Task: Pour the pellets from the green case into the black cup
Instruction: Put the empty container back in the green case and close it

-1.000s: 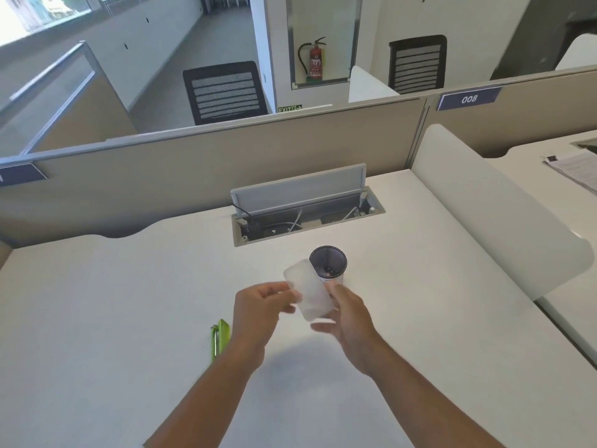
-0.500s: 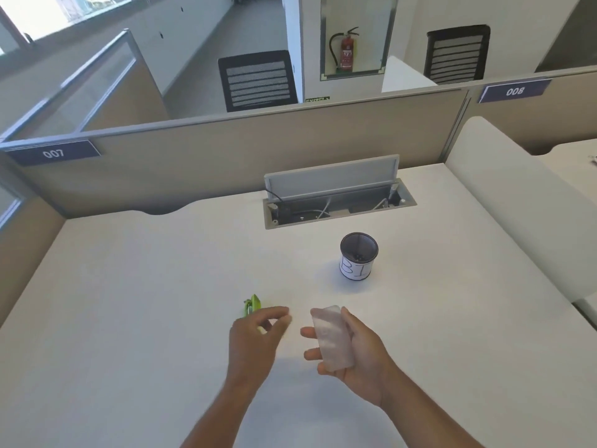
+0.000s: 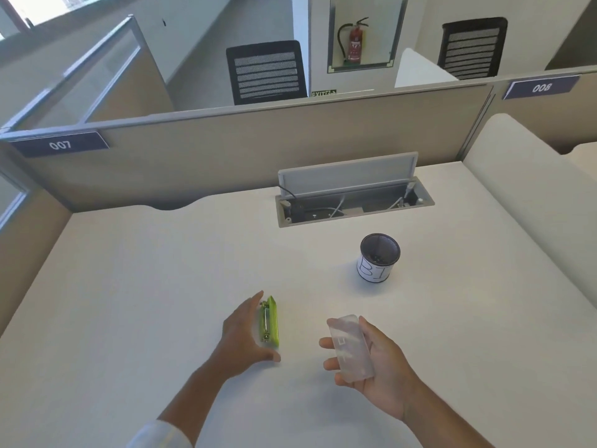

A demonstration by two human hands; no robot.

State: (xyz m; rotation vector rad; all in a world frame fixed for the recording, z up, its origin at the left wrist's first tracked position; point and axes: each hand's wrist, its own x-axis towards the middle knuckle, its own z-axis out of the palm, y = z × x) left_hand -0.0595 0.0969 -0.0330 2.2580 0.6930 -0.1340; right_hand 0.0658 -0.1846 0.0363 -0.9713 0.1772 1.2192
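A narrow green case part lies on the white desk, front centre. My left hand curves around its left side, fingers apart, thumb just below it; a firm grip is not evident. My right hand holds a translucent, frosted case part flat across its fingers, to the right of the green part. The black cup with a white label stands upright farther back and right, apart from both hands. Small dark specks show at its bottom.
An open cable box with a raised grey flap sits in the desk behind the cup. A beige partition closes the back and left. A rounded white divider borders the right side.
My right hand drew the translucent part back from the cup's mouth toward me. My left hand let go of it and moved left to the green part. The camera view shifted left.
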